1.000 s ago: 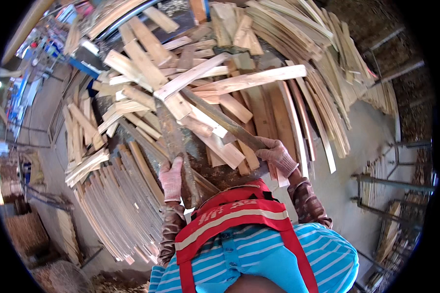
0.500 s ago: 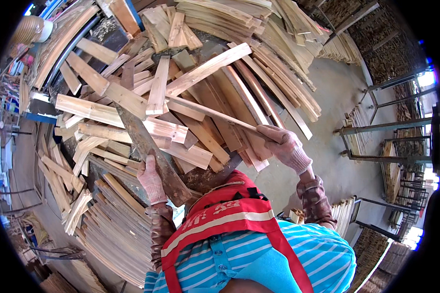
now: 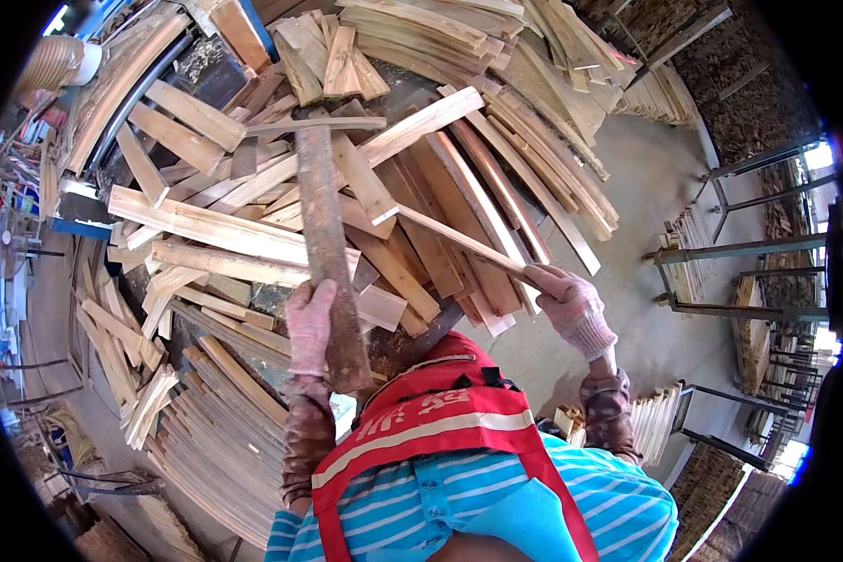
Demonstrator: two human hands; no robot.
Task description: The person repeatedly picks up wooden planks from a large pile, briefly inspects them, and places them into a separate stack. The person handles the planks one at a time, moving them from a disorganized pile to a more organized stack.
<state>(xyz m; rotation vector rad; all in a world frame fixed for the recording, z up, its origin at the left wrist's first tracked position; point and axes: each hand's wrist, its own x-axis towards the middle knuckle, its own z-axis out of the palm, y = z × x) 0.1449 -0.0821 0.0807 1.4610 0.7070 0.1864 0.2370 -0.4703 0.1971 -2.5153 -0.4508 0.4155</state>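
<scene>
My gloved left hand (image 3: 311,323) is closed on the near part of a long dark brown board (image 3: 324,215), which points away from me over the heap. In my right hand (image 3: 571,307), also gloved, is the near end of a narrow wooden strip (image 3: 461,245). The strip slants away to the left, its far end beside a short pale board (image 3: 363,180). Beneath both pieces lies a jumbled heap of loose boards, among them a broad pale plank (image 3: 206,223). A thin strip (image 3: 337,123) lies crosswise at the dark board's far end.
Curved rows of stacked slats (image 3: 225,440) stand at the near left. More long boards (image 3: 543,159) lie at the far right of the heap. Metal racks (image 3: 740,245) rise on the right beyond the grey floor (image 3: 628,225). A ribbed hose (image 3: 56,64) is at the far left.
The dark board has swung to the right with my left hand, its far end now farther away. Short boards near it have shifted. My right hand and strip have moved slightly right and nearer.
</scene>
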